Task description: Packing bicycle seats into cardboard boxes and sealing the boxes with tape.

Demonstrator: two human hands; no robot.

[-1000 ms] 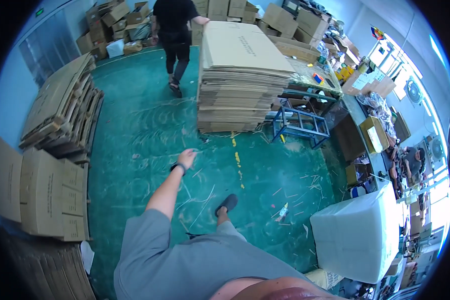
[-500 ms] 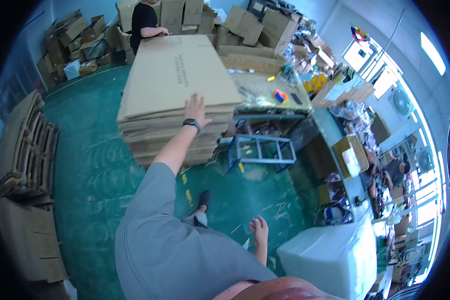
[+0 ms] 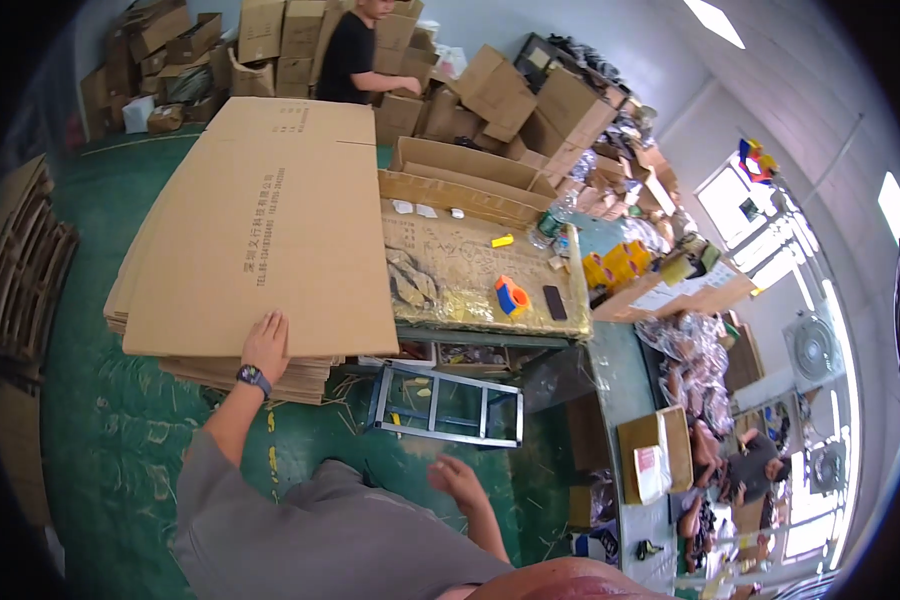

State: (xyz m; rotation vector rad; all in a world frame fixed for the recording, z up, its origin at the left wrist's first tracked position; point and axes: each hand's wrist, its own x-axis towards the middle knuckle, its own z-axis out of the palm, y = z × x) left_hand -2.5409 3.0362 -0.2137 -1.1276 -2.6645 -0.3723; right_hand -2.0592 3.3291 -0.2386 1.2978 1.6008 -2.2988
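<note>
A tall stack of flat cardboard sheets, folded carton blanks, stands ahead on the left. Its top cardboard sheet (image 3: 320, 230) bears dark print and sits shifted to the right of the lower sheets (image 3: 260, 380). My left hand (image 3: 267, 340), with a dark watch at the wrist, lies on this sheet at its near edge, fingers stretched out on the surface. Whether the thumb goes under the edge is hidden. Held in the air in front of my body, right of centre, my right hand (image 3: 457, 480) has loosely bent fingers and nothing visible in it.
Right of the stack is a worktable (image 3: 450, 250) with an orange-and-blue tape dispenser (image 3: 512, 296) and a dark phone (image 3: 555, 302). A blue metal frame (image 3: 450, 405) stands below it. More flattened cardboard (image 3: 30, 270) is at far left. A person (image 3: 350, 60) stands behind the stack.
The view has swung and come closer to the stack and table. The top sheet has slid right over the stack. My left hand is at its near edge; my right hand has risen.
</note>
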